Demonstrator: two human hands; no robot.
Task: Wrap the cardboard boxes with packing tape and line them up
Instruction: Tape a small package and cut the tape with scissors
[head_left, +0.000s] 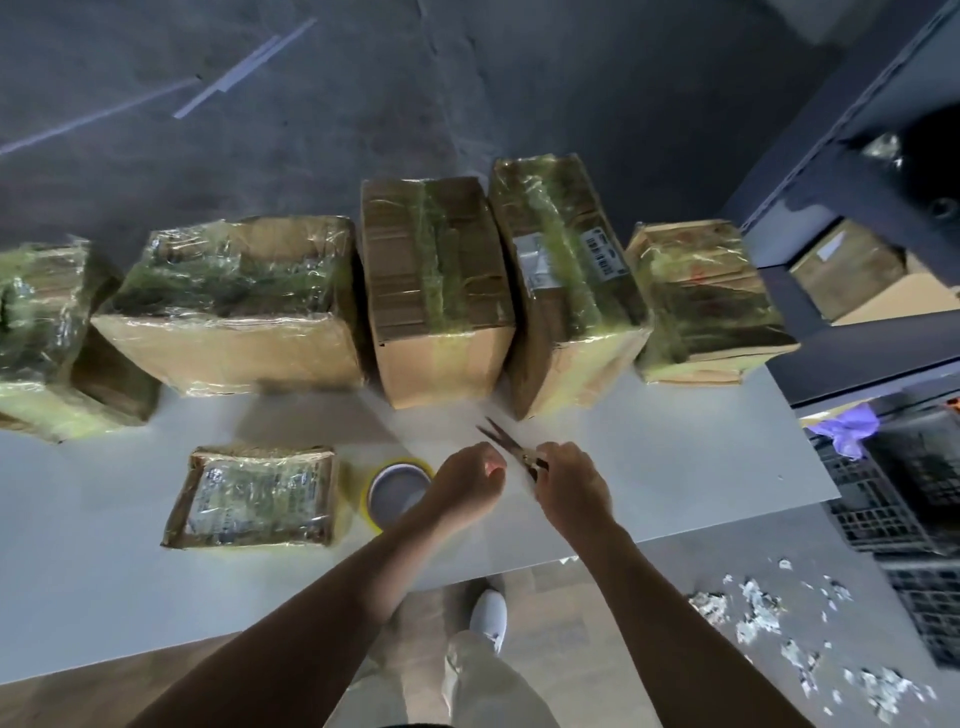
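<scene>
The white table (675, 457) carries a tape roll (397, 491). Behind the roll, five wrapped boxes (436, 280) stand in a row. A smaller wrapped box (257, 496) lies just left of it. My left hand (467, 480) is clenched just right of the roll. Further right, my right hand (571, 483) grips scissors (506, 441), blades parted.

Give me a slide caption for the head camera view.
The right hand grips open scissors beside the left hand, tape roll and small wrapped box near a row of taped boxes.
</scene>
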